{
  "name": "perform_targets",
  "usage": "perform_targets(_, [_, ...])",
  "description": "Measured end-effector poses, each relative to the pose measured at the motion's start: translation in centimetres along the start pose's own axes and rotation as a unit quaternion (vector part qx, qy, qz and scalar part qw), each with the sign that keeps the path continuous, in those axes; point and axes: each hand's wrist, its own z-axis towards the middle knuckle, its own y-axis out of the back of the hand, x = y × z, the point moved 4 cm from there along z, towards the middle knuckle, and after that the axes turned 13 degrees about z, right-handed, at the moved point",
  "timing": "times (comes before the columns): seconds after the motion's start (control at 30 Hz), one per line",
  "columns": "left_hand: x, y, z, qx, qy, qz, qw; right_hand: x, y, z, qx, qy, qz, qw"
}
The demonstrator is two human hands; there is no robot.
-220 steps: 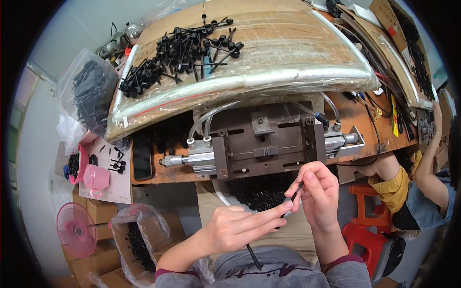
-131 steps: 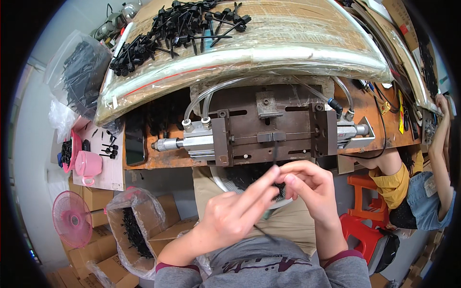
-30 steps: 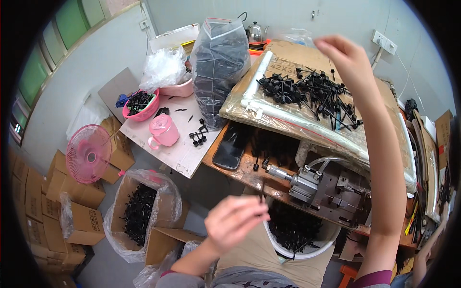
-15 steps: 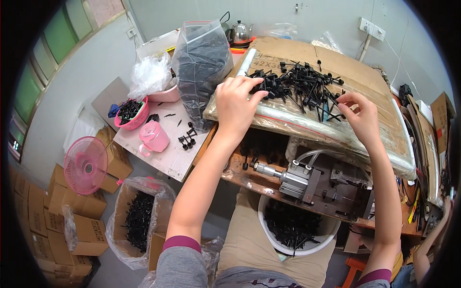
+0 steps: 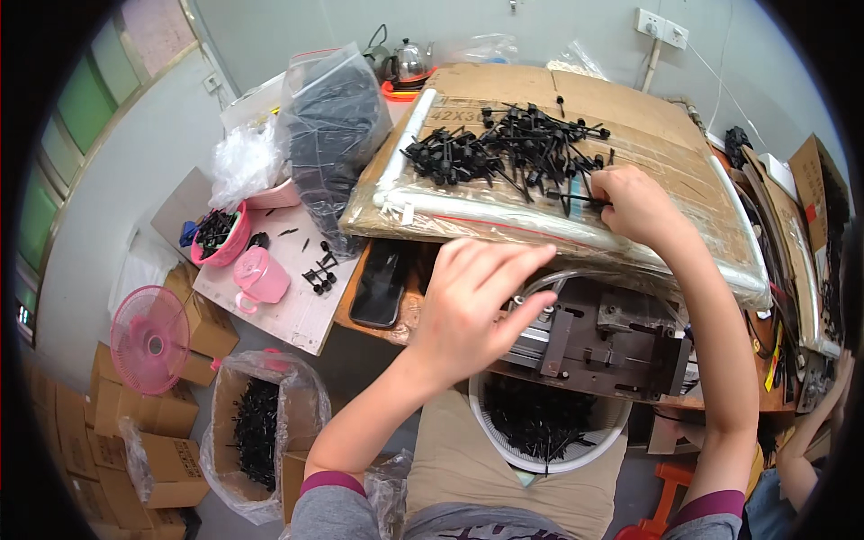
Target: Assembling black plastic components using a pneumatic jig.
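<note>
A loose pile of small black plastic parts (image 5: 531, 148), each with a thin stem and a knob-like end, lies on a film-wrapped cardboard board (image 5: 666, 135). At the pile's near right edge my right hand (image 5: 634, 205) is closed in a pinch on one black part (image 5: 574, 197). My left hand (image 5: 472, 310) hangs in front of the board, above the metal fixture (image 5: 621, 346); its thumb and fingers are apart and I see nothing between them. It hides the fixture's left end, including most of the silver cylinder (image 5: 531, 346).
A white basket (image 5: 621, 441) of black parts sits on my lap. Left stand a lined carton (image 5: 310, 396) of parts, a pink fan (image 5: 148, 340), and a side table (image 5: 306, 328) with a pink mug (image 5: 261, 277). A phone (image 5: 380, 286) lies under the board. Another person's arm (image 5: 814, 423) shows at far right.
My left hand has left the pile and come down toward me, over the fixture. My right hand has moved left and closed on a black part. The view has shifted slightly.
</note>
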Motion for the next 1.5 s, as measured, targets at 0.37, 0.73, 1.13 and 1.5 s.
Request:
perform_targets(0.37, [-3.4,-0.8,-1.0,-0.001,0.022,-0.096,0.995,-2.9,3.3,-4.6,-0.146,-0.003,0.170,0.975])
perform_targets(0.73, [-6.0,-2.8,-0.6,-0.001,0.054,-0.229,0.972,4.7,0.6,-12.4,-0.046,-0.158,0.759,0.630])
perform_targets(1.13, [-5.6,0.0,-4.5,0.021,0.093,-0.144,0.985,3.0,1.4,8.7,-0.285,0.035,0.103,0.952])
perform_targets(1.5, [-4.7,0.4,-8.7,0.054,0.114,-0.169,0.977,1.6,-4.2,17.6,0.041,-0.189,0.033,0.981])
